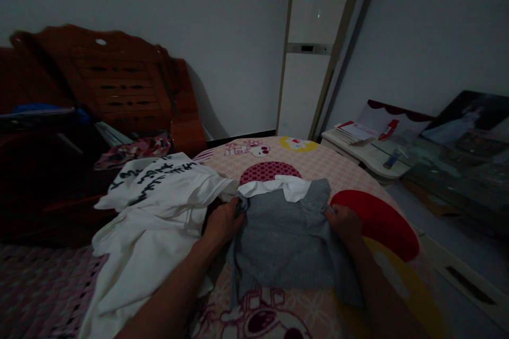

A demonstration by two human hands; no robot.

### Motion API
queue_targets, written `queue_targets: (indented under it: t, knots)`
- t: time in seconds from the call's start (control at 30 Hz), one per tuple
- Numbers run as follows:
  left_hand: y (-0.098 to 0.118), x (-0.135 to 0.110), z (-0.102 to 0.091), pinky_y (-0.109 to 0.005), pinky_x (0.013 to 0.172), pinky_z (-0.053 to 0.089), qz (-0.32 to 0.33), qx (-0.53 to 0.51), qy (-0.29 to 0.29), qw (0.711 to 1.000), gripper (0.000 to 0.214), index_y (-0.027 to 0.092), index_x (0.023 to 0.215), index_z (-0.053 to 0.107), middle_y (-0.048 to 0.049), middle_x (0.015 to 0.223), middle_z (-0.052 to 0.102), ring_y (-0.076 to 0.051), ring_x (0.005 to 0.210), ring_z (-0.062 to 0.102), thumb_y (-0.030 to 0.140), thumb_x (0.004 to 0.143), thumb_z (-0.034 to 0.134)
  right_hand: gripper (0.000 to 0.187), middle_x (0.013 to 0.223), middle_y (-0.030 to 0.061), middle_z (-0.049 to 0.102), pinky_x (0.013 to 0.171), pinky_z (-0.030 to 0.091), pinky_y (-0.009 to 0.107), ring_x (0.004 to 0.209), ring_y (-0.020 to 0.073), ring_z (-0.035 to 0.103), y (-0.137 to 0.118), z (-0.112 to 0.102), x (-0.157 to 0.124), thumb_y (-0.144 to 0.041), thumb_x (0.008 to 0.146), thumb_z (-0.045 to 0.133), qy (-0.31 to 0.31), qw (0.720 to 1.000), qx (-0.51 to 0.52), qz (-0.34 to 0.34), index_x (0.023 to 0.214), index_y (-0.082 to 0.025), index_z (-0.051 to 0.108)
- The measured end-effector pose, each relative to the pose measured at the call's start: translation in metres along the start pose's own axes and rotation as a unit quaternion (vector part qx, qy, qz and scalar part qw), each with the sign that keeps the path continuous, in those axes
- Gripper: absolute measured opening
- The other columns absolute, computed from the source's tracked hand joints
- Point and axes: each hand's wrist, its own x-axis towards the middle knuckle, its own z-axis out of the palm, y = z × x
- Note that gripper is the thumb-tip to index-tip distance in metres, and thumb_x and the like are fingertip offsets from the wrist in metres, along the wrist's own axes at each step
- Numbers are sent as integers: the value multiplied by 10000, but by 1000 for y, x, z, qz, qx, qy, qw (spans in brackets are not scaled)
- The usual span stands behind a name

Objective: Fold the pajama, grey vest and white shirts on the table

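Observation:
A grey sweater with a white collar lies spread on a round table with a patterned pink cloth. Its collar end points away from me, and its ribbed hem is towards me. My left hand is closed on the sweater's left shoulder edge. On the opposite side my right hand pinches the right shoulder edge. White clothing with black lettering is heaped left of my left forearm and hangs over the table's side.
A carved wooden bench with cloth and other items stands at the left. Behind the table is a tall white cabinet-like unit. To the right, a low white stand holds papers and a picture.

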Motion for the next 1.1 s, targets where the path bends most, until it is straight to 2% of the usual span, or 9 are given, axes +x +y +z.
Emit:
queue_targets:
  t: [0.23, 0.5, 0.83, 1.1]
  knots:
    - [-10, 1, 7, -348, 881, 480, 32, -31, 20, 999, 451, 135, 1326, 493, -158, 1127, 708, -289, 1044, 678, 307, 911, 516, 331, 831, 93, 701, 598, 302, 261, 733, 172, 623, -6, -7, -9, -387, 947, 456, -31, 999, -7, 10, 802, -172, 663]
    - [-11, 1, 6, -343, 882, 484, 37, -63, 13, 997, 480, 133, 1338, 501, -149, 1150, 706, -291, 1053, 676, 296, 888, 535, 312, 870, 98, 706, 597, 300, 264, 783, 190, 625, -8, -10, -12, -404, 943, 458, -81, 996, 6, 31, 826, -187, 649]
    - [-13, 2, 4, -334, 876, 481, 46, -87, 19, 995, 458, 141, 1294, 535, -148, 1143, 705, -279, 1031, 677, 285, 859, 542, 308, 838, 86, 694, 611, 298, 259, 740, 172, 604, -12, -12, -17, -395, 953, 457, -67, 996, 37, 33, 820, -196, 651]
    - [-14, 5, -1, -302, 811, 472, 60, -113, 25, 991, 371, 165, 1162, 599, -97, 982, 719, -239, 881, 674, 318, 831, 532, 341, 814, 92, 697, 605, 282, 263, 715, 173, 591, -8, -10, -19, -414, 950, 451, -41, 998, 47, 0, 781, -191, 646]
